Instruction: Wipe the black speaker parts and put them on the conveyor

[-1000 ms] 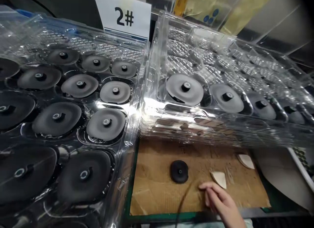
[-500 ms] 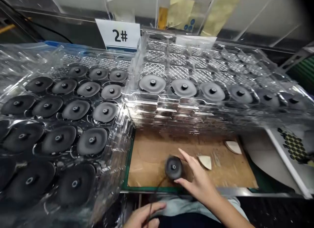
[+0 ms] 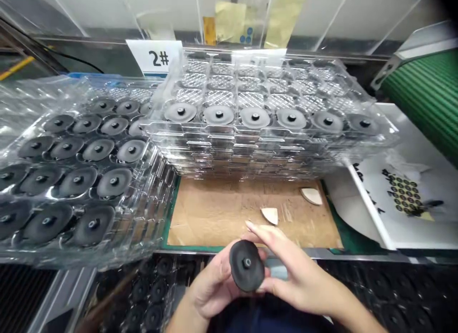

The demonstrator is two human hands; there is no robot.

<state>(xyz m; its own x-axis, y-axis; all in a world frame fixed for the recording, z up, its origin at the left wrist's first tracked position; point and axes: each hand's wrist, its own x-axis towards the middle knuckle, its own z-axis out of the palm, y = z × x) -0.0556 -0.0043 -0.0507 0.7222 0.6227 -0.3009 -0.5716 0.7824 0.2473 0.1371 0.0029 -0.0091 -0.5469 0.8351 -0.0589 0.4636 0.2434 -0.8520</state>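
A round black disc with a small metal-tipped stem (image 3: 246, 262) is held up at the table's front edge, stem side facing me. My left hand (image 3: 214, 285) grips it from the left and below, thumb on its rim. My right hand (image 3: 291, 266) curves round its right side, thumb at the lower rim and forefinger stretched out above. The fingers behind the disc are partly hidden. Beyond the hands, two cream quarter-round pieces (image 3: 270, 215) lie on a brown cardboard sheet (image 3: 214, 209).
Stacked clear plastic trays (image 3: 250, 142) stand at the back, with black discs in the front row. More tray stacks with discs (image 3: 114, 180) stand on the left. At right are a white bin (image 3: 375, 218) with a sheet of round stickers (image 3: 406, 194) and a green ribbed belt (image 3: 422, 85).
My left hand has come up from the front edge and taken hold of the disc. The disc has been brought closer to me. The camera view has shifted.
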